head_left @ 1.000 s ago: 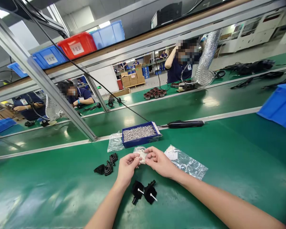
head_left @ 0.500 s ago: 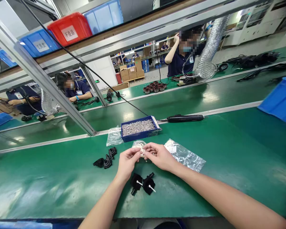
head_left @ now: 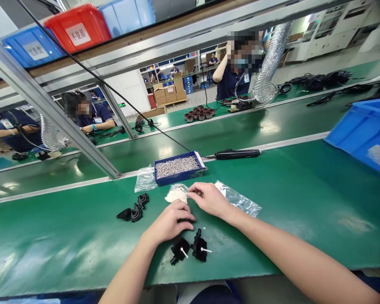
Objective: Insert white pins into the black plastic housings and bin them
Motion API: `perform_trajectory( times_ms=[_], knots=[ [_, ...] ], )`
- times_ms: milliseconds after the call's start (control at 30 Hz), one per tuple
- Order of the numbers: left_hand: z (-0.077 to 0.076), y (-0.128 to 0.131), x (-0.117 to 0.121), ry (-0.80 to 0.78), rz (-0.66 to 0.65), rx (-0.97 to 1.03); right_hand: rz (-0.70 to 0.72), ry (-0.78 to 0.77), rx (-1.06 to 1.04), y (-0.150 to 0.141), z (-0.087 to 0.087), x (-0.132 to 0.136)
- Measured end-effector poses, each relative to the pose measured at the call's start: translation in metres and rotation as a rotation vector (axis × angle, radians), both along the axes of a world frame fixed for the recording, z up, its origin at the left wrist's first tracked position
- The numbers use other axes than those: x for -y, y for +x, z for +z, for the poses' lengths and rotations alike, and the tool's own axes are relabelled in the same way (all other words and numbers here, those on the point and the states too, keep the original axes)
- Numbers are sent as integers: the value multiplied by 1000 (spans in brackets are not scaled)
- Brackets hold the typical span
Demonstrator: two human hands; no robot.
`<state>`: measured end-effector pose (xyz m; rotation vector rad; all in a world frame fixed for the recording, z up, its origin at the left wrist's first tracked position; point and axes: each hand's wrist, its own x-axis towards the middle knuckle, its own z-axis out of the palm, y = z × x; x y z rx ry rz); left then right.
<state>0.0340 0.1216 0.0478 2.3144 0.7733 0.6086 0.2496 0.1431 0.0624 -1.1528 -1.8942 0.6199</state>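
My left hand (head_left: 172,219) hovers over the green bench with curved fingers, its thumb apart from them, and nothing shows in its grasp. My right hand (head_left: 210,199) is closed in a pinch at the edge of a clear bag of small white parts (head_left: 176,193); whatever lies between its fingertips is too small to make out. Just below my left hand are two black plastic housings, one at left (head_left: 179,249) and one at right (head_left: 199,245), each with a white pin sticking out. A tiny white piece (head_left: 204,228) lies near the right one.
Behind the hands stands a blue tray of metal screws (head_left: 177,168), with a black electric screwdriver (head_left: 237,154) beside it. Several black parts (head_left: 135,212) lie left. A clear bag (head_left: 245,203) is under my right forearm; a blue bin (head_left: 361,131) stands right. Co-workers sit across.
My hands, together over the white parts before, have separated. The left came down towards the black housings and loosened; the right stays by the bag. The right housing has turned a little. The view shifted.
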Motion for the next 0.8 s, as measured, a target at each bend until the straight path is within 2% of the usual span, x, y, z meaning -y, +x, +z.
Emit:
perform_trajectory(
  times_ms=[267, 400, 533, 700, 800],
  knots=[
    [-2, 27, -3, 88, -129, -21, -17, 64, 27, -2, 2, 4],
    [-4, 40, -8, 92, -118, -17, -48, 97, -10, 1, 4, 1],
    [-7, 42, -7, 98, -109, -36, -42, 102, -26, 2, 6, 1],
    [-10, 40, -6, 75, -160, -9, -36, 126, -29, -1, 8, 4],
    [-9, 41, -6, 119, -181, -40, -42, 116, -74, -2, 8, 4]
  ],
)
